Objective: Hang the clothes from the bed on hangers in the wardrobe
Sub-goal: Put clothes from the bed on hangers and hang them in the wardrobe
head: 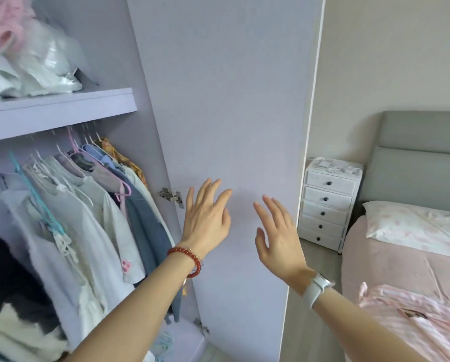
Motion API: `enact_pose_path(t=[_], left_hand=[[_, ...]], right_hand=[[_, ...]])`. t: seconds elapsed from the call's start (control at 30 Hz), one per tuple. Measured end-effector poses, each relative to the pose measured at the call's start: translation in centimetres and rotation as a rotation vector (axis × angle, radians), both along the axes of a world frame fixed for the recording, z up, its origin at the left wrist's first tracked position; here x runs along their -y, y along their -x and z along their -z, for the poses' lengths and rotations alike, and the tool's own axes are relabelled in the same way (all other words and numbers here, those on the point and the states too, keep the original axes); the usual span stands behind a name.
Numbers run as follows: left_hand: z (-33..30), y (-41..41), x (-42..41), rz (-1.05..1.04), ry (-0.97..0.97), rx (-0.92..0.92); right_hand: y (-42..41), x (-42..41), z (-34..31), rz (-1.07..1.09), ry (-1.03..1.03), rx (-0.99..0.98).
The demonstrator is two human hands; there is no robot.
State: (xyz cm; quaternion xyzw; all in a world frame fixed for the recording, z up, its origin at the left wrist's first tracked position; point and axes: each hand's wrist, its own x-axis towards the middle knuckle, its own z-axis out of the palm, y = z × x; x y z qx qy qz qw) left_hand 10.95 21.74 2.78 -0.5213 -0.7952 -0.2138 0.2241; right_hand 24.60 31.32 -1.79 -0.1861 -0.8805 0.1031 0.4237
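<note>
Two hands are hovering in front of the open lilac wardrobe door (226, 113), both with a wide, empty grip, fingers spread. The left hand (207, 218), a red bead bracelet (188, 259) at its wrist, is reaching up beside the door hinge (171, 195); the right hand (278, 241), with a white watch (316, 287), is hanging just beside it. Clothes (93, 205) are hanging on hangers inside the wardrobe to the left. A pink striped garment (412, 317) is lying on the bed (375, 259), well apart from both hands, lower right.
</note>
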Motion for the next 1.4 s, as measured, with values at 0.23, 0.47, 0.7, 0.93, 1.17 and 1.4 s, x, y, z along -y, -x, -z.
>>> enact_pose_path(t=[0.23, 0.47, 0.7, 0.93, 1.17, 1.4], left_hand=[[3.1, 9.3, 12.3, -0.364, 0.075, 0.024], [0.5, 20.1, 15.7, -0.517, 0.010, -0.032], [-1.6, 31.0, 10.1, -0.599, 0.146, 0.014], [0.2, 35.3, 7.6, -0.689, 0.256, 0.122], [1.2, 35.0, 10.8, -0.704, 0.253, 0.057], [1.7, 35.5, 12.0, -0.659, 0.230, 0.088]], right_hand=[[9.8, 5.7, 3.3, -0.292, 0.166, 0.145], [26.8, 5.7, -0.4, -0.451, 0.212, 0.218], [42.3, 3.8, -3.8, -0.482, 0.426, 0.213], [49.8, 2.3, -4.3, -0.544, 0.458, 0.303], [51.5, 3.6, -5.2, -0.426, 0.421, 0.322], [49.4, 3.4, -4.9, -0.418, 0.364, 0.124]])
